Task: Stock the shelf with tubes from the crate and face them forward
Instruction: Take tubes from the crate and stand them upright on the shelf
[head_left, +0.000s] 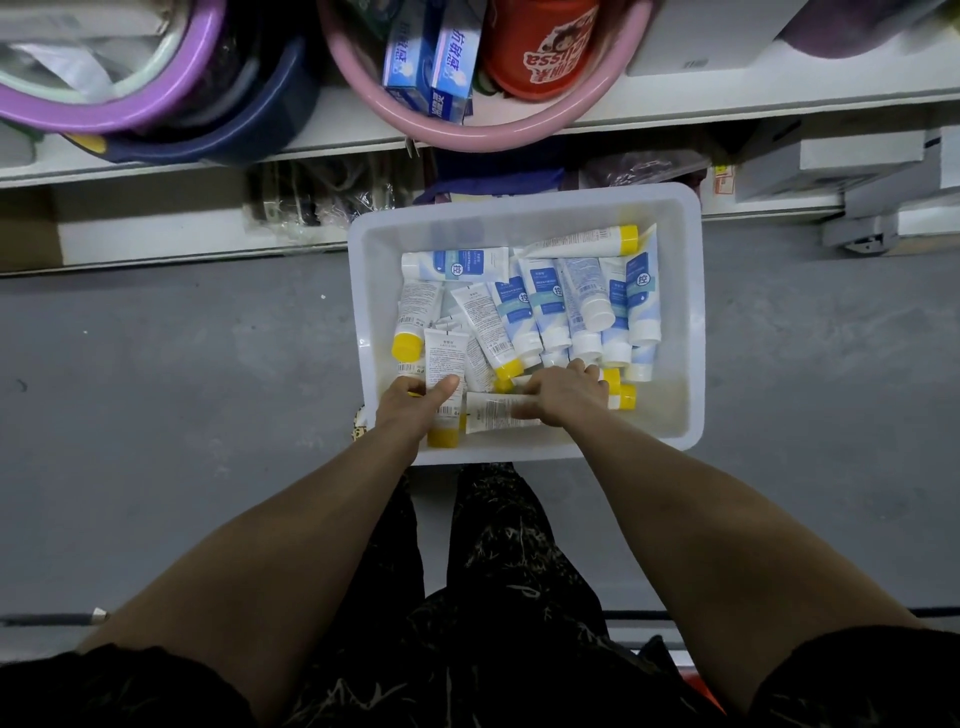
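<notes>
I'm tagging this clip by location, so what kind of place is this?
Most likely a shop aisle or its stockroom. White shelves hold plastic basins with boxed toothpaste inside, and a white crate of tubes sits on the grey floor, both hands reaching in.

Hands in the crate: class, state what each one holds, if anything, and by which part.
Left hand grips an upright yellow-capped tube around its middle. Right hand closes over a lying tube near its cap end.
</notes>
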